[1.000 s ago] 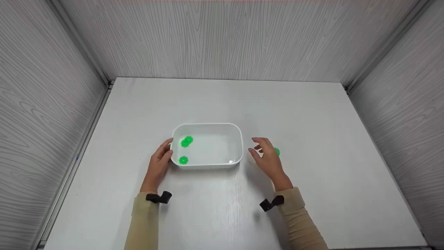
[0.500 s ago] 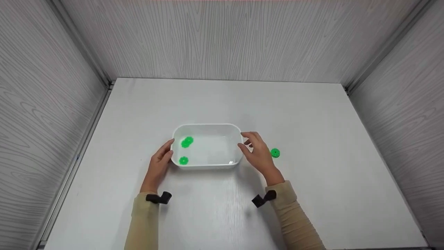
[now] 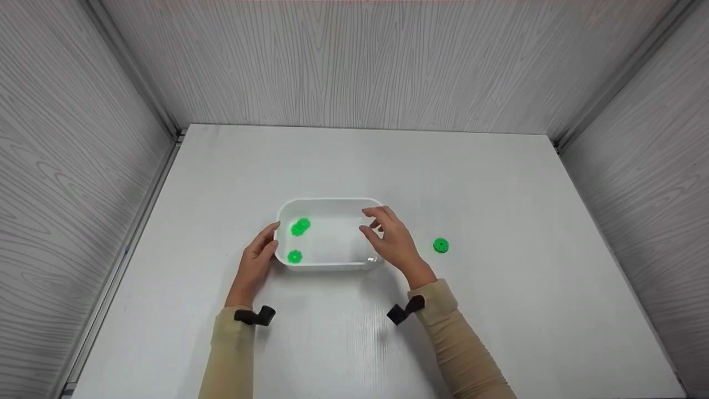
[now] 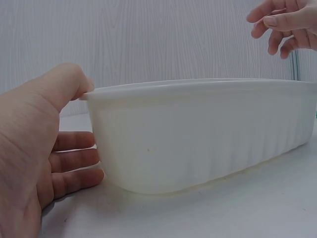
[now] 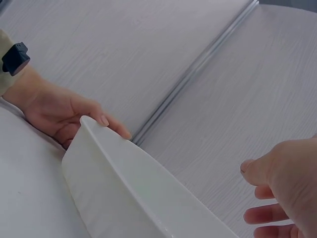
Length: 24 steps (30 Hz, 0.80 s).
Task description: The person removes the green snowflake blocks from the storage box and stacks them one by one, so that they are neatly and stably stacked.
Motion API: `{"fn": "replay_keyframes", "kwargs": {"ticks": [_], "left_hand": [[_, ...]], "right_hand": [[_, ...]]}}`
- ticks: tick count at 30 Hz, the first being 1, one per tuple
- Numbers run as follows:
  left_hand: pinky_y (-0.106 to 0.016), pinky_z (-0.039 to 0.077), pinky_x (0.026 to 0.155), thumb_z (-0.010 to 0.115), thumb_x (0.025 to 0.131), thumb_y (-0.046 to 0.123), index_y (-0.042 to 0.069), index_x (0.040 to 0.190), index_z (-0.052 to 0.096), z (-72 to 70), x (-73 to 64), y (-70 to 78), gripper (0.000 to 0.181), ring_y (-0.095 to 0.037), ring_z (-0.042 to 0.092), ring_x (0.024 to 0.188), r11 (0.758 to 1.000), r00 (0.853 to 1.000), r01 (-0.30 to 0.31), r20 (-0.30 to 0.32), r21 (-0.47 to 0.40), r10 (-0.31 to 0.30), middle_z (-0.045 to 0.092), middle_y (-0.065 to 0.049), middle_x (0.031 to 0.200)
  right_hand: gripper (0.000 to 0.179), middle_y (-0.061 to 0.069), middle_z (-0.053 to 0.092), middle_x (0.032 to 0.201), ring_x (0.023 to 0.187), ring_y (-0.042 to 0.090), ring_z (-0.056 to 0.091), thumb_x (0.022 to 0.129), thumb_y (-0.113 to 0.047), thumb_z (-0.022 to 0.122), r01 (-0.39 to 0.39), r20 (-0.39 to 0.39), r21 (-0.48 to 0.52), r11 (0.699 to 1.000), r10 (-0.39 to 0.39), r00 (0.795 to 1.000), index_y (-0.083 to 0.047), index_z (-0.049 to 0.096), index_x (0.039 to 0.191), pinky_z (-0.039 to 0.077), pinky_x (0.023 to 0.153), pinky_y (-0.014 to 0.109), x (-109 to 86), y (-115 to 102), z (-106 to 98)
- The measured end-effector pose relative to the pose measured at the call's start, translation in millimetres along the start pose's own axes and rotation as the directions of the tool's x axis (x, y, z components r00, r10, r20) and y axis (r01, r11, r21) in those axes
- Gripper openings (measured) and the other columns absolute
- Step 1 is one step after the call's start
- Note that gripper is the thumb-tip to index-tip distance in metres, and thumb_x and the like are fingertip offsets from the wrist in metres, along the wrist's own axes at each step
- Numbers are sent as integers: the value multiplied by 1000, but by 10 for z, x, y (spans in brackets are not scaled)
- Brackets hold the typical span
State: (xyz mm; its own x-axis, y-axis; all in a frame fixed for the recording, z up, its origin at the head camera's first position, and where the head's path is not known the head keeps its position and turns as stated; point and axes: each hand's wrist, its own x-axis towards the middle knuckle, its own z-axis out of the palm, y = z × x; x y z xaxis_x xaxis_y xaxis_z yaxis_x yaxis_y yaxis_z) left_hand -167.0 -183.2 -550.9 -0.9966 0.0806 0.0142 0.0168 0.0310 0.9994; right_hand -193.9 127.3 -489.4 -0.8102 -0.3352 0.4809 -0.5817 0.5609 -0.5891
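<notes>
My left hand [image 3: 256, 263] holds the left end of a white plastic tub [image 3: 332, 267]. In the left wrist view its thumb lies on the rim and the lower fingers rest against the outer wall. Over the tub's right end hovers my right hand [image 3: 392, 239], fingers loosely bent around air. Inside the tub, on the left, two green flower-shaped pieces [image 3: 300, 226] overlap, and a third green flower-shaped piece [image 3: 294, 256] lies nearer the front. To the right of the tub, a green round piece with small holes [image 3: 441, 245] lies on the table.
The white table [image 3: 498, 183] is enclosed by a grey wood-grain back panel [image 3: 354, 66], a left side panel [image 3: 50, 183] and a right side panel [image 3: 642, 149]. Both wrists wear small black cameras.
My right hand has moved left, from beside the round green piece to above the tub's right end, uncovering that piece. The left hand and the tub have stayed nearly still.
</notes>
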Motion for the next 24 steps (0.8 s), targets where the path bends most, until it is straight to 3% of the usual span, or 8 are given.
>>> {"fn": "replay_keyframes", "kwargs": {"ticks": [4, 14, 20, 24], "left_hand": [[-29, 43, 84, 48, 98, 19, 17, 139, 44, -5, 4, -26, 42, -36, 46, 113, 1000, 1000, 8, -12, 15, -7, 47, -20, 132], [-26, 41, 87, 50, 97, 29, 29, 136, 48, -38, 94, -287, 40, -25, 46, 114, 999, 999, 5, -52, 45, -2, 49, -11, 134], [-26, 41, 86, 50, 97, 28, 28, 137, 48, -33, 87, -261, 40, -26, 47, 112, 999, 999, 1, -48, 43, 1, 50, -12, 132], [-25, 43, 85, 49, 98, 22, 19, 138, 46, -10, 58, -133, 41, -31, 47, 115, 1000, 999, 14, -29, 8, -14, 48, -16, 133]], "right_hand": [[31, 7, 56, 109, 85, 20, 60, 89, -15, 63, 13, 34, -2, 1000, -12, 999, -5, 57, 118, 50, 72, 34, 44, -14, 85], [31, 6, 56, 112, 87, 15, 61, 90, -16, 62, 26, 114, -4, 1000, -25, 993, -6, 56, 120, 49, 75, 27, 151, -68, 290], [30, 6, 55, 112, 88, 18, 63, 91, -16, 61, 56, 174, -10, 998, -53, 983, -6, 57, 119, 49, 74, 29, 201, -99, 424], [28, 5, 56, 109, 87, 17, 62, 91, -17, 61, 88, 215, -33, 996, -79, 973, -8, 58, 117, 49, 71, 27, 219, -115, 514]]}}
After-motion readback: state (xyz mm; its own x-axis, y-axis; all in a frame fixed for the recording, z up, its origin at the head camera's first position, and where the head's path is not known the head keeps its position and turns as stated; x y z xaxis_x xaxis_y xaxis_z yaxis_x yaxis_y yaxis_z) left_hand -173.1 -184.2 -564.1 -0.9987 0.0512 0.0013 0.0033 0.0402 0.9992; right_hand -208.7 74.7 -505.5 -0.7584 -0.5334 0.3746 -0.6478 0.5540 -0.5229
